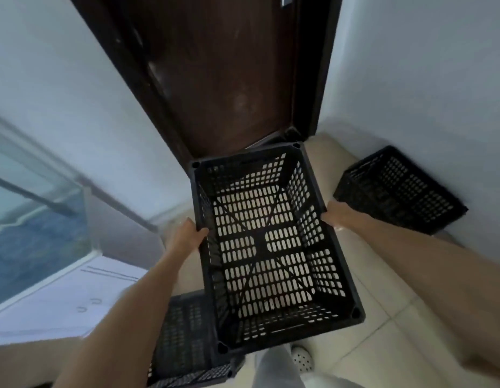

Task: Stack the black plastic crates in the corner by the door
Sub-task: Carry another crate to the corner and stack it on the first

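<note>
I hold a black perforated plastic crate upright in front of me, its open top facing up, above the tiled floor by the dark door. My left hand grips its left rim with fingers curled inside. My right hand clasps the right rim from outside. A second black crate lies tipped against the right wall in the corner. A third black crate sits low at my left, partly hidden under the held one.
A glass aquarium on a white cabinet stands at the left. White walls close both sides. Beige floor tiles lie to the right. My foot in a white perforated shoe shows below the crate.
</note>
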### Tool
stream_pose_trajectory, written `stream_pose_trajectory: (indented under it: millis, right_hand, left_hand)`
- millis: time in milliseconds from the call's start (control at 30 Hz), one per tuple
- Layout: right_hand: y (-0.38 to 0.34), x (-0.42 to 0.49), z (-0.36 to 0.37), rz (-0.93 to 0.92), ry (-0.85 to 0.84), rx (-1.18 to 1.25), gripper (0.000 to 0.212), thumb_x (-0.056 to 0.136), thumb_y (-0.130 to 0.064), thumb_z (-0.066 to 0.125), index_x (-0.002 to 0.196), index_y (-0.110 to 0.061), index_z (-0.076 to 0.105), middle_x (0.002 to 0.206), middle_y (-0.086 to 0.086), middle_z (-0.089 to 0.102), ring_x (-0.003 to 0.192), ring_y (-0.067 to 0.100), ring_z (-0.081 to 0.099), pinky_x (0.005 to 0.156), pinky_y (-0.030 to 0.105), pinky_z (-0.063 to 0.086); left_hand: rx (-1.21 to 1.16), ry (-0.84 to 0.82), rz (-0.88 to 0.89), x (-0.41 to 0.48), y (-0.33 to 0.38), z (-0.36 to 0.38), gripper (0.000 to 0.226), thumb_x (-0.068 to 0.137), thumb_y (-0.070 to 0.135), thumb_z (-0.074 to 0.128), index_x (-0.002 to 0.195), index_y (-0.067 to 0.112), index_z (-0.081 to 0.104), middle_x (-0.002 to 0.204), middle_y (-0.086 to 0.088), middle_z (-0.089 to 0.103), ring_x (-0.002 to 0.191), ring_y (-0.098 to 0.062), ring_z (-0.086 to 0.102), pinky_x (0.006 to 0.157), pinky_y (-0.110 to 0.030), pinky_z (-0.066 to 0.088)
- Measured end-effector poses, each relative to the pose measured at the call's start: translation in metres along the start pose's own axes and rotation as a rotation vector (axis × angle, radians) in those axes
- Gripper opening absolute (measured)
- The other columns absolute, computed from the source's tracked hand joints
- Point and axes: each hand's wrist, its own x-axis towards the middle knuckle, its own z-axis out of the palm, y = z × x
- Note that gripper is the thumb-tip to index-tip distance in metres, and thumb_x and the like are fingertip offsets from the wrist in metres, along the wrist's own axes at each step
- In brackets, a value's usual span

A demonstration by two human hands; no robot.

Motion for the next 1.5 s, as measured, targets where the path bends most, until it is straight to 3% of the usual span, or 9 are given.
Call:
stream_pose_trajectory:
  millis: [133, 233, 500, 633, 733, 867, 1033, 1267, 1500]
  right_hand:
    - [0.044, 0.032, -0.038, 0.136, 0.047, 0.142, 0.039, 0.097, -0.017, 0.049, 0.13, 0.002, 0.049, 0.127, 0.021, 0.059, 0.109, 0.034, 0.061, 0.076, 0.031, 0.051]
    - [0.081, 0.038, -0.064, 0.304, 0.068, 0.258, 0.049, 0.095, -0.016, 0.052, 0.138, 0.004, 0.039, 0.13, 0.022, 0.054, 0.111, 0.036, 0.06, 0.082, 0.036, 0.056]
    - [0.182, 0.047, -0.119, 0.514, 0.178, 0.409, 0.048, 0.096, -0.018, 0.052, 0.136, 0.005, 0.041, 0.129, 0.023, 0.055, 0.104, 0.035, 0.061, 0.063, 0.03, 0.051]
    - [0.232, 0.06, -0.146, 0.546, 0.207, 0.414, 0.049, 0.097, -0.017, 0.049, 0.141, 0.002, 0.039, 0.133, 0.022, 0.054, 0.116, 0.036, 0.058, 0.093, 0.04, 0.053]
    - [0.271, 0.074, -0.171, 0.537, 0.197, 0.388, 0.046, 0.097, -0.018, 0.049, 0.14, -0.002, 0.044, 0.134, 0.018, 0.055, 0.116, 0.033, 0.058, 0.092, 0.035, 0.052]
    - [0.322, 0.1, -0.205, 0.544, 0.139, 0.364, 0.041, 0.098, -0.02, 0.047, 0.134, -0.002, 0.052, 0.127, 0.017, 0.061, 0.109, 0.032, 0.062, 0.086, 0.035, 0.054]
    - [0.367, 0.143, -0.239, 0.552, 0.106, 0.304, 0.045, 0.098, -0.022, 0.044, 0.138, -0.003, 0.046, 0.135, 0.016, 0.054, 0.118, 0.033, 0.056, 0.095, 0.039, 0.05]
    - [0.381, 0.216, -0.286, 0.532, 0.038, 0.186, 0.047, 0.101, -0.014, 0.039, 0.143, 0.004, 0.03, 0.141, 0.022, 0.043, 0.12, 0.037, 0.052, 0.092, 0.038, 0.048]
    - [0.379, 0.3, -0.341, 0.485, 0.024, 0.115, 0.049, 0.095, -0.018, 0.047, 0.14, 0.001, 0.039, 0.135, 0.021, 0.05, 0.119, 0.036, 0.055, 0.097, 0.042, 0.05]
  left_hand:
    - [0.002, -0.107, 0.163, 0.062, 0.091, 0.004, 0.028, 0.096, 0.026, 0.056, 0.107, 0.0, 0.055, 0.098, -0.013, 0.062, 0.097, -0.031, 0.063, 0.075, -0.033, 0.046]
    - [0.115, -0.199, 0.259, 0.1, 0.162, 0.01, 0.042, 0.097, 0.031, 0.055, 0.121, -0.003, 0.054, 0.117, -0.019, 0.064, 0.113, -0.035, 0.061, 0.095, -0.041, 0.05]
    - [0.336, -0.273, 0.517, 0.143, 0.334, 0.06, 0.041, 0.096, 0.036, 0.055, 0.116, 0.0, 0.055, 0.113, -0.02, 0.065, 0.102, -0.034, 0.065, 0.086, -0.043, 0.051]
    - [0.421, -0.265, 0.59, 0.154, 0.41, 0.097, 0.035, 0.096, 0.034, 0.056, 0.114, 0.004, 0.054, 0.111, -0.013, 0.065, 0.102, -0.03, 0.063, 0.083, -0.04, 0.049]
    - [0.449, -0.282, 0.628, 0.161, 0.46, 0.126, 0.031, 0.096, 0.033, 0.057, 0.113, 0.006, 0.056, 0.11, -0.011, 0.065, 0.102, -0.029, 0.064, 0.088, -0.042, 0.052]
    - [0.481, -0.321, 0.607, 0.171, 0.515, 0.162, 0.027, 0.095, 0.03, 0.058, 0.111, 0.009, 0.055, 0.109, -0.009, 0.065, 0.102, -0.028, 0.064, 0.092, -0.044, 0.052]
    - [0.503, -0.369, 0.558, 0.189, 0.553, 0.201, 0.019, 0.094, 0.03, 0.058, 0.096, 0.015, 0.047, 0.107, -0.011, 0.065, 0.096, -0.028, 0.063, 0.079, -0.037, 0.048]
    - [0.472, -0.429, 0.375, 0.231, 0.569, 0.235, 0.039, 0.093, 0.033, 0.058, 0.12, 0.006, 0.049, 0.119, -0.014, 0.062, 0.109, -0.032, 0.061, 0.092, -0.039, 0.051]
    - [0.376, -0.563, 0.231, 0.282, 0.592, 0.248, 0.048, 0.091, 0.035, 0.059, 0.13, 0.009, 0.048, 0.126, -0.012, 0.061, 0.111, -0.028, 0.061, 0.095, -0.035, 0.051]
